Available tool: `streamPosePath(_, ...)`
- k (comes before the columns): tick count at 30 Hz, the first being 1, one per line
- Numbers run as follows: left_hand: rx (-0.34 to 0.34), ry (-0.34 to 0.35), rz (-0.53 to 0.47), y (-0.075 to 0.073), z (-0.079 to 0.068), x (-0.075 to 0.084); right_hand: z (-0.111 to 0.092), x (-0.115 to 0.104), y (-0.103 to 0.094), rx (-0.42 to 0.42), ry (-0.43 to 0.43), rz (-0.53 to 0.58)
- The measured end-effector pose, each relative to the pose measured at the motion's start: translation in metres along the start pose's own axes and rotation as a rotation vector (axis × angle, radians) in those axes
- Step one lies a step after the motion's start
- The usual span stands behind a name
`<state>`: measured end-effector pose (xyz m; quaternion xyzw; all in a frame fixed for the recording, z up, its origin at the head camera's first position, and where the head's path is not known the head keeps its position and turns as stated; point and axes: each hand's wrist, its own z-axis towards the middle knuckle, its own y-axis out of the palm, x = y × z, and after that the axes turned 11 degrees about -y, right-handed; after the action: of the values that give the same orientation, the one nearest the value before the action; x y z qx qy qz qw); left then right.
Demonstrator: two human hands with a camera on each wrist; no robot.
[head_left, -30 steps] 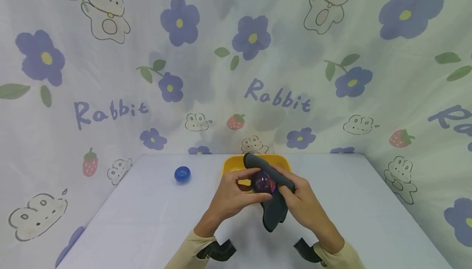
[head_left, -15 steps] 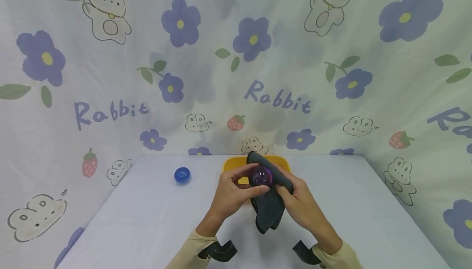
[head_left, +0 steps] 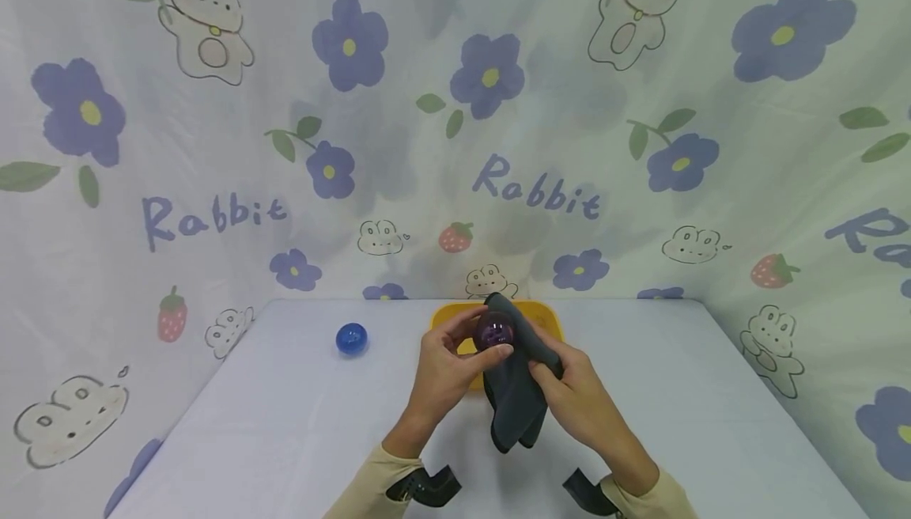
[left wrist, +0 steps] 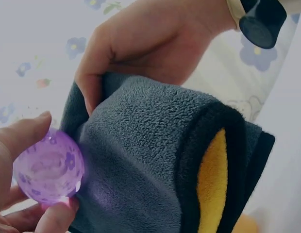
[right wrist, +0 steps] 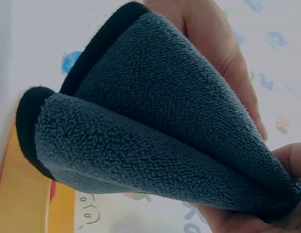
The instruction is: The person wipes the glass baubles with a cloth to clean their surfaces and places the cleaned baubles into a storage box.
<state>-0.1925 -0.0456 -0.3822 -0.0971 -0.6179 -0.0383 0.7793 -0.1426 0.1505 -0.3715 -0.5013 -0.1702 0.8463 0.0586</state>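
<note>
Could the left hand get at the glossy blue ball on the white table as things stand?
Probably, though not with its fingers free: the left hand grips a see-through purple ball. Otherwise the way looks open: the glossy blue ball sits off to its left, with nothing visible between them.

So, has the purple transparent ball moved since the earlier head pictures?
Yes: in the head view, the purple transparent ball has shifted slightly left and upward, judged against the yellow tray.
</note>
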Motion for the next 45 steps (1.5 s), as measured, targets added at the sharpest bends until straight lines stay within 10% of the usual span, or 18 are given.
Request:
streamPosePath(20,-0.040,-0.118,0.084,-0.007,0.003,0.002,-0.006,-0.011,0.001,0.033,0.043,-0.111)
streamPosePath(45,-0.172,-0.046,0.236,-0.002,-0.002,-0.001,-0.003,-0.001,0.001,-0.040,-0.205,-0.134)
